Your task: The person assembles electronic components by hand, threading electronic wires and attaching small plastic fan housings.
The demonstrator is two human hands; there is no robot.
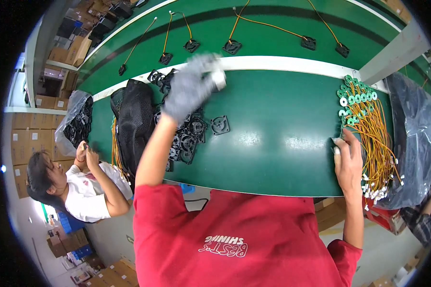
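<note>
Head view.

Item: left hand, in a grey glove, blurred, raised over the upper part of the pile of black fan frames. Something whitish shows at its fingertips, too smeared to identify; whether the fingers are closed on anything cannot be told.

Item: right hand, ungloved, a white cover on the thumb, fingers bent, at the left edge of the wired green coils. Index fingertip close to the lowest coils; whether it grips one cannot be told.

Item: pile of black fan frames, open-centred, heaped on the left of the green worktable; one single frame lies just right of the heap.

Item: wired green coils, a few white-faced, in rows at the table's right end; orange and brown wires trail toward the near edge, ending in white connectors.

Item: black mesh bag, left of the frames.

Item: dark plastic bag, right of the wires.

Item: six small black fans with leads, spaced along the green belt beyond a white rail.

Item: co-worker, white shirt, seated left, hands raised together.
</note>
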